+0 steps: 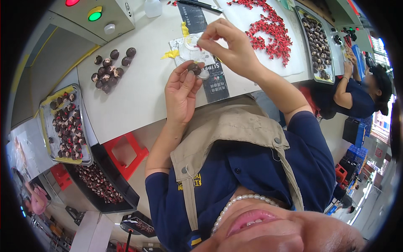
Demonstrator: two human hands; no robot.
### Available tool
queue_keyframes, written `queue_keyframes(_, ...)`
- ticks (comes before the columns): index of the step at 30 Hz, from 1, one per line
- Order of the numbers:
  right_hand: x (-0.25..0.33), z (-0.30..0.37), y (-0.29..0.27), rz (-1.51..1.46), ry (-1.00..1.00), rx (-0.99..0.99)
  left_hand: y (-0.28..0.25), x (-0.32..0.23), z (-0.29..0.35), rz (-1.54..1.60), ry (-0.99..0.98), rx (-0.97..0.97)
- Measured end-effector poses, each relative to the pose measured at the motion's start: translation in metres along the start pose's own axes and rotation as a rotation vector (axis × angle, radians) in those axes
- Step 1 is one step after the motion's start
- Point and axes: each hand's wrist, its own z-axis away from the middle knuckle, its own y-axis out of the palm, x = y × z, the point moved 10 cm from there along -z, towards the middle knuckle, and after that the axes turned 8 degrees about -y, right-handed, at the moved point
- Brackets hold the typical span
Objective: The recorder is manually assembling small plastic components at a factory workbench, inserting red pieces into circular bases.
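My left hand (181, 90) is closed round a small dark brown doll head (194, 68), pinched between thumb and fingers above the front half of the table. Up and to the right of it, my right hand (231, 46) pinches a tiny red piece (199, 48) between thumb and forefinger. That hand is over the edge of a clear round dish (189, 49), fixed on the table among strips of yellow tape (170, 54). A small round white lid or cup (204, 74) sits just right of the doll head. Below the dish runs a dark printed strip (215, 87).
Loose doll heads (114, 54) lie on the left of the white table (138, 92). Red pieces (273, 42) spread over a white sheet at right. Trays of heads stand left (90, 147) and far right (331, 63). A machine box (121, 25) borders the back left; a co-worker (352, 94) sits right.
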Motion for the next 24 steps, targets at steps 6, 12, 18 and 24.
queue_keyframes(6,0.004,0.026,0.008,-0.225,0.101,0.098,0.008,-0.001,0.002,0.019,0.022,0.002)
queue_keyframes(12,0.005,0.034,0.001,-0.203,0.074,0.014,0.013,0.005,0.002,-0.008,0.018,-0.003)
queue_keyframes(18,0.016,0.037,-0.005,-0.18,0.084,0.009,0.02,0.004,0.005,-0.075,0.056,-0.004)
queue_keyframes(24,0.019,0.037,-0.007,-0.148,0.137,0.093,0.026,-0.004,0.011,-0.26,0.136,-0.057)
